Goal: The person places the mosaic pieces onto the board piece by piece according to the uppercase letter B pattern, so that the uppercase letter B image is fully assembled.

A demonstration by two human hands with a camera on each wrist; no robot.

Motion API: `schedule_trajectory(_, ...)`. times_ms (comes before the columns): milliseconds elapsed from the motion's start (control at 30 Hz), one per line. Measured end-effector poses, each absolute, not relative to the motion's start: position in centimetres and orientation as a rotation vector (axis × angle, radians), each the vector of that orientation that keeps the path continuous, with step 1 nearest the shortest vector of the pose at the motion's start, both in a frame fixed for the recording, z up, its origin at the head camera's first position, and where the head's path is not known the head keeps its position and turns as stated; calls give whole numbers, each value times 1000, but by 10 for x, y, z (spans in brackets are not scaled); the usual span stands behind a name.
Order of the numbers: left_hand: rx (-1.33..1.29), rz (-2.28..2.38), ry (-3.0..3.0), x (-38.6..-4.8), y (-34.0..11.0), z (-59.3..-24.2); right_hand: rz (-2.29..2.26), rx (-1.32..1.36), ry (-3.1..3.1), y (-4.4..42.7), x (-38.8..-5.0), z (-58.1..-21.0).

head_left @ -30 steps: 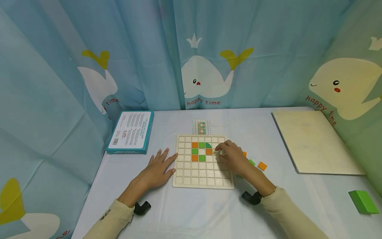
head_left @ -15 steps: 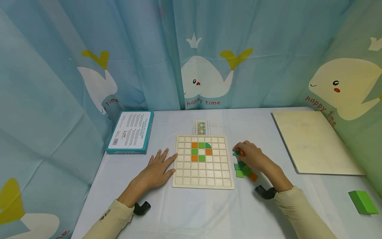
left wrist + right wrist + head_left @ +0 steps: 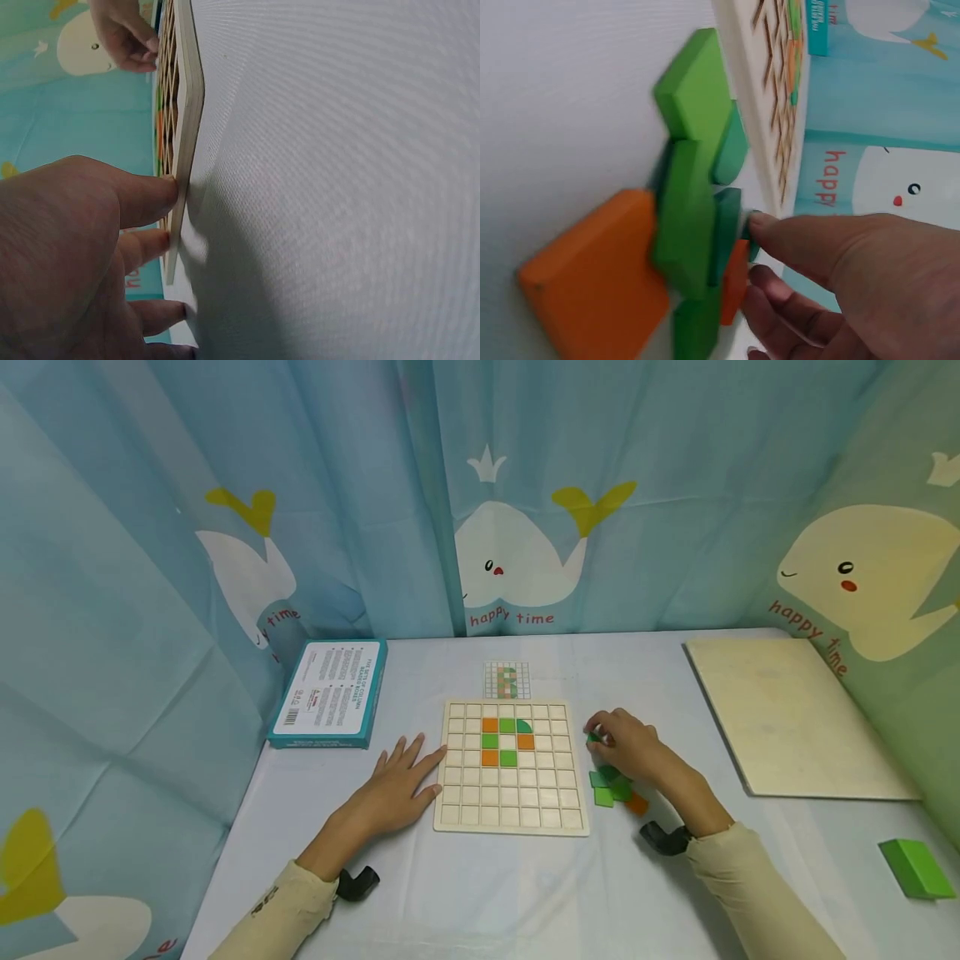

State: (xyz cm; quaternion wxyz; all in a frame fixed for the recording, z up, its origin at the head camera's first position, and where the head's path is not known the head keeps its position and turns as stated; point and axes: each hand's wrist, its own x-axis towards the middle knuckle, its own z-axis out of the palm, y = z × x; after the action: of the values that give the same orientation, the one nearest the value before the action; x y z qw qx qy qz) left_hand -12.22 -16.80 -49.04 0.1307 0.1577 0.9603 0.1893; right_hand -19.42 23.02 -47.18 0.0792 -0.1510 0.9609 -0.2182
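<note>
A wooden grid board [image 3: 510, 817] holds several orange, green and dark green tiles, including a rounded dark green tile [image 3: 523, 726]. My left hand [image 3: 393, 789] lies with fingers spread at the board's left side; its thumb and a finger touch the edge in the left wrist view. Right of the board, my right hand [image 3: 624, 745] has its thumb and fingers bent around a small dark green tile [image 3: 753, 238]. Close below that hand is a loose heap with a light green tile [image 3: 696, 90] and an orange tile [image 3: 600, 277]. The hand partly hides the pinched tile.
Behind the board lies a small printed pattern card [image 3: 507, 680]. A teal and white box [image 3: 327, 693] is at the back left. A large wooden panel [image 3: 798, 718] lies to the right, with a green block [image 3: 915, 868] nearer the front right edge.
My right hand has moved right, from above the board to the loose tiles, and its fingers now draw in around a dark green tile. The left hand and board stay put.
</note>
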Motion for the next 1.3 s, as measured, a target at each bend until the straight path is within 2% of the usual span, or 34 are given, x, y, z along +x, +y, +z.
schedule_trajectory(533,471,534,2789,-122,-168,-489,-725,-346,2818,236,-195,-474)
schedule_trajectory(1300,476,522,2795,-123,-169,-494,-765,-454,2867,233,-194,-478)
